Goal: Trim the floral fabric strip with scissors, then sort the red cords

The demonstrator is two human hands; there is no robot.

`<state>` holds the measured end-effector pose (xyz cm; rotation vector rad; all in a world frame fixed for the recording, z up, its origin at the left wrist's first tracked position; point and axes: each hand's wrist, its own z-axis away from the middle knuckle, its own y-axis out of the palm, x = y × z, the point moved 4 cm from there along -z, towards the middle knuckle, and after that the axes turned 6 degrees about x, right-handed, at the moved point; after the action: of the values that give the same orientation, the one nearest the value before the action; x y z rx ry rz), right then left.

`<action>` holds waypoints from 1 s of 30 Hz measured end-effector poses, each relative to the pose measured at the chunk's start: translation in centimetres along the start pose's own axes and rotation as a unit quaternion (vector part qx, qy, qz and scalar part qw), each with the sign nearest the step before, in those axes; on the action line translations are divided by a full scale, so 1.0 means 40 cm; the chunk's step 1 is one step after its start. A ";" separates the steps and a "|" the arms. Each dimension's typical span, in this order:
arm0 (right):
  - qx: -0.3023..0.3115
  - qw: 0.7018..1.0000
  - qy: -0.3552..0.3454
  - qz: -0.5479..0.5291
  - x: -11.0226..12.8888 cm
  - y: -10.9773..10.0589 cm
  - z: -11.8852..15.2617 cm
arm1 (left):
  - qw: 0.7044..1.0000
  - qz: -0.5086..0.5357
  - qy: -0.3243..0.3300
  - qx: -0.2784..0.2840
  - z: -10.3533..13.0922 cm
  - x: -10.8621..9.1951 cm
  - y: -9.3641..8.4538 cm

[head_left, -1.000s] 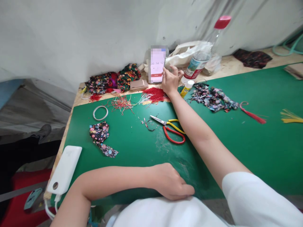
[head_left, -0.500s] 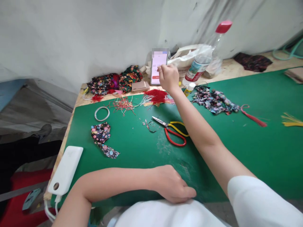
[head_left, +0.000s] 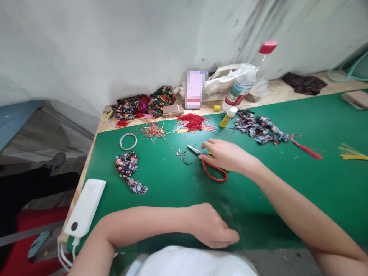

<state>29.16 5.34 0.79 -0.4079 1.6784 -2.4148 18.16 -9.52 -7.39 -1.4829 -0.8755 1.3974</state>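
Scissors (head_left: 204, 167) lie partly beneath the right hand (head_left: 225, 154), mid-depth between the green worktop's (head_left: 169, 180) near and far edges.
From here I can't tell whether that hand is gripping them; the left hand (head_left: 214, 227) is curled into a loose fist by the near edge. One glue stick (head_left: 228, 117) sits near the far edge, a floral cloth piece (head_left: 127, 165) towards the left edge.

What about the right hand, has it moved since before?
Yes. Judged against the propped-up phone, the right hand has moved away from it, nearer the person, and is now over the scissors.
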 end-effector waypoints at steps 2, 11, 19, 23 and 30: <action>-0.008 0.999 -0.009 0.052 -0.008 0.048 0.025 | 1.000 -0.002 -0.004 0.001 0.000 0.000 0.001; -0.026 0.998 -0.024 0.051 -0.015 0.107 0.016 | 0.991 -0.056 0.014 -0.117 0.025 -0.012 -0.005; -0.116 0.982 -0.107 -0.107 -0.111 0.100 0.005 | 0.895 -0.202 -0.249 -0.310 0.172 0.110 -0.125; -0.121 0.987 -0.096 -0.051 -0.174 0.079 0.018 | 0.893 -0.157 -0.322 -0.271 0.240 0.181 -0.132; -0.140 0.984 -0.072 -0.078 -0.198 0.045 0.037 | 0.835 -0.038 -0.510 -0.205 0.273 0.221 -0.106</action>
<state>37.13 5.74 -1.42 -0.7600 1.9921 -2.1885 8.69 1.62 -6.24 -0.8620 -1.9642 2.0395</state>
